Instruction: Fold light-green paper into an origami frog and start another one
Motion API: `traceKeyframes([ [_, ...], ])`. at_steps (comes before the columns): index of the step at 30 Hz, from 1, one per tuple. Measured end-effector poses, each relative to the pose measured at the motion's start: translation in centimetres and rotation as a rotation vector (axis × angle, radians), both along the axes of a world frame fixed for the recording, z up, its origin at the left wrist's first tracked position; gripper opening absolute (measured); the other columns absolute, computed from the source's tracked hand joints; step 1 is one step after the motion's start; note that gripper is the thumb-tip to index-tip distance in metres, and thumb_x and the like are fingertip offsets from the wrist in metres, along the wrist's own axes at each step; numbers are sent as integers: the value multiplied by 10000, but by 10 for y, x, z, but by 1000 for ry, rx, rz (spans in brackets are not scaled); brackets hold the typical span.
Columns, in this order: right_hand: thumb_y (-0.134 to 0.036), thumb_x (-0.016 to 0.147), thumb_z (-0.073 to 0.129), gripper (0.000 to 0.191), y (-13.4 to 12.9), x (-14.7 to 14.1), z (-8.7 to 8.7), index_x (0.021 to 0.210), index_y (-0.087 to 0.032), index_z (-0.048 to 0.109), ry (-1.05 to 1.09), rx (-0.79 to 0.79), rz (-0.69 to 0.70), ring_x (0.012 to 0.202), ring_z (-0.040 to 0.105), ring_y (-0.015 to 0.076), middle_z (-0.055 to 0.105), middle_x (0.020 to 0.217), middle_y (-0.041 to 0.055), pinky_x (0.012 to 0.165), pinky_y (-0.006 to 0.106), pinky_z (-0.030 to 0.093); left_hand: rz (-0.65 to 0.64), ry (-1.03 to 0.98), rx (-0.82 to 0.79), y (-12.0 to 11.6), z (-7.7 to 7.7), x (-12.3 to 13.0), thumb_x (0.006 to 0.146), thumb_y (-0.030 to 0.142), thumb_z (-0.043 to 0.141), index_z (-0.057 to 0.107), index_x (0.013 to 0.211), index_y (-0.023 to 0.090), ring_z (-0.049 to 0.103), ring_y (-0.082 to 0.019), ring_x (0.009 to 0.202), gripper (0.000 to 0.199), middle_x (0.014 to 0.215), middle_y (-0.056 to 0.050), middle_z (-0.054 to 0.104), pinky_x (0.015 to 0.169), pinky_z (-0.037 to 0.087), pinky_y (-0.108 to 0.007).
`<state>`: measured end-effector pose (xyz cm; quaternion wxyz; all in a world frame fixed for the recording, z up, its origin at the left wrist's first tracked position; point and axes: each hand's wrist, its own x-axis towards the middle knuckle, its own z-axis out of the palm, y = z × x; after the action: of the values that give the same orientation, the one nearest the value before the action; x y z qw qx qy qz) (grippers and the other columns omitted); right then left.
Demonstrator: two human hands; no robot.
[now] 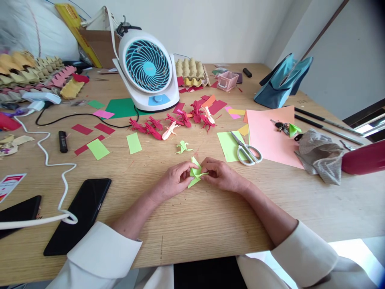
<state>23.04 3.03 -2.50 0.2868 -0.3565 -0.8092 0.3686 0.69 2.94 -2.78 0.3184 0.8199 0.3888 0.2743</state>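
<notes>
Between my two hands is a light green folded paper piece (196, 172), with pointed flaps sticking up, down and to the right. My left hand (179, 175) pinches its left side between thumb and fingers. On the other side, my right hand (221, 174) grips a narrow point of the same paper. Just beyond them lies a small finished-looking green paper figure (183, 147) with thin legs. Farther back sits a cluster of red folded paper figures (153, 127), with a pale pink one (170, 131) among them.
Scissors (246, 149) rest on green paper (227, 146) beside a large pink sheet (272, 136). A white fan (147, 66) stands at the back. Black phone (78, 214) and white cable (46, 152) lie at left; a grey cloth (320, 154) and red bottle (363, 157) at right.
</notes>
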Motion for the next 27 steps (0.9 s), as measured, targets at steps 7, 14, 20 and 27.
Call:
traceKeyframes([
  [7, -179, 872, 623, 30, 0, 4, 3, 849, -160, 621, 15, -8, -32, 687, 494, 100, 548, 997, 61, 590, 235, 419, 48, 16, -28, -2, -3, 0, 822, 130, 606, 604, 1062, 211, 494, -81, 581, 253, 674, 73, 515, 598, 411, -199],
  [14, -152, 872, 605, 55, 1, 8, 1, 906, -161, 647, -45, -17, 20, 681, 486, 102, 518, 894, 26, 598, 235, 403, -15, 181, 333, 0, 2, -2, 849, 195, 657, 698, 948, 215, 538, -162, 780, 109, 808, -12, 585, 786, 441, -315],
  [20, -129, 874, 577, 85, 1, 11, 7, 899, -164, 650, -111, -72, 109, 662, 488, 95, 559, 893, 19, 608, 236, 398, -166, 187, 324, 1, 3, 1, 869, 197, 645, 673, 941, 215, 517, -236, 1064, 80, 1039, -50, 651, 966, 425, -408],
  [27, -148, 859, 600, 99, 1, 8, 19, 861, -169, 697, -196, -124, 138, 650, 487, 97, 550, 840, 11, 602, 236, 401, -234, 207, 277, 1, -6, 3, 869, 235, 659, 667, 1005, 191, 527, -225, 1000, 143, 1013, -66, 636, 888, 449, -373],
])
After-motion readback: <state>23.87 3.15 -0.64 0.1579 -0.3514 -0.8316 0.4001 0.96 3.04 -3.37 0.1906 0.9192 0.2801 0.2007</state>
